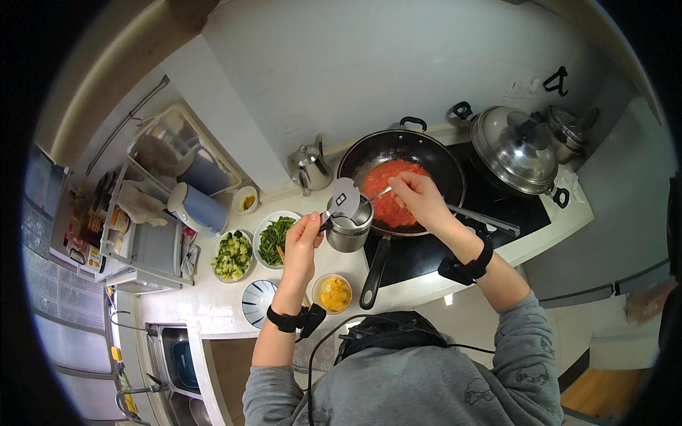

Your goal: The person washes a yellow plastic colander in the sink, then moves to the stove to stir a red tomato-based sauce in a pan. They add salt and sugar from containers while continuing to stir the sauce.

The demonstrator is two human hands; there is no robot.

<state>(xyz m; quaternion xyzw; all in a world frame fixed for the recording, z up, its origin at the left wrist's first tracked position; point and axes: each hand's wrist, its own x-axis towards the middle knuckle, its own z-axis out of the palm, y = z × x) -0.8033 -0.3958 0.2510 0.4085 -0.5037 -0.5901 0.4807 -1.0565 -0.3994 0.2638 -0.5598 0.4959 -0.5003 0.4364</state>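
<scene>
My left hand [302,242] grips the handle of a stainless-steel canister [349,237], whose grey lid [345,197] stands raised. My right hand [418,199] pinches the handle of a small metal spoon [377,195]; its far end is at the canister's mouth, and what it carries cannot be seen. Both hands are beside and above a black wok [439,154] on the hob, in which red chopped tomato [391,213] lies. A metal spatula [485,219] leans over the wok's right rim.
A lidded steel pot [511,149] occupies the hob's right. Plates of broccoli [232,256] and green beans [274,239], a bowl of cooked egg [334,294], a striped bowl [259,302] and a steel kettle [311,168] stand left. The wok's long handle [377,274] juts over the counter edge.
</scene>
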